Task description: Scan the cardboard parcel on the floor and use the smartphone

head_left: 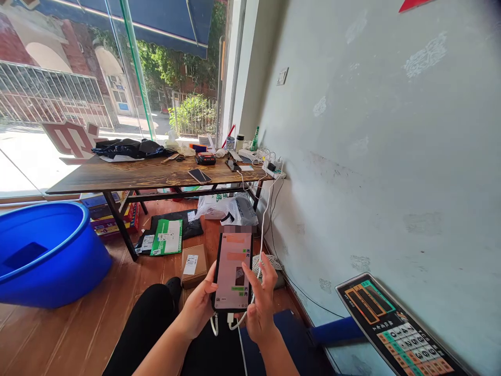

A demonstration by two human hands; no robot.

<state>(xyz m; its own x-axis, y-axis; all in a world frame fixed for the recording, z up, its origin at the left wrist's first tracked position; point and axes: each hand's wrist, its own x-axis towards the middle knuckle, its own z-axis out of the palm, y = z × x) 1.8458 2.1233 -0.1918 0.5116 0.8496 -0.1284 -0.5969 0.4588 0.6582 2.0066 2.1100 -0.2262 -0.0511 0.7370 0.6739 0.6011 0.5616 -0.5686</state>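
A smartphone [229, 277] with a lit chat screen stands upright over my lap. My left hand [198, 307] is closed around its left side, with the thumb along the edge. At the right, my right hand [261, 308] has its fingers apart, and the index fingertip is at the screen, over a small picture in the chat. A white charging cable [263, 230] runs down from the table and passes by my right hand. Its white plug [230, 319] shows just under the phone; whether it is plugged in cannot be made out.
A wooden table [148, 175] by the window holds another phone [199, 176], black bags [133, 148] and a power strip [274, 171]. On the floor are a blue tub [84, 250], a green parcel [167, 237] and a cardboard box [194, 266]. A scale's keypad panel [395, 326] stands at the right.
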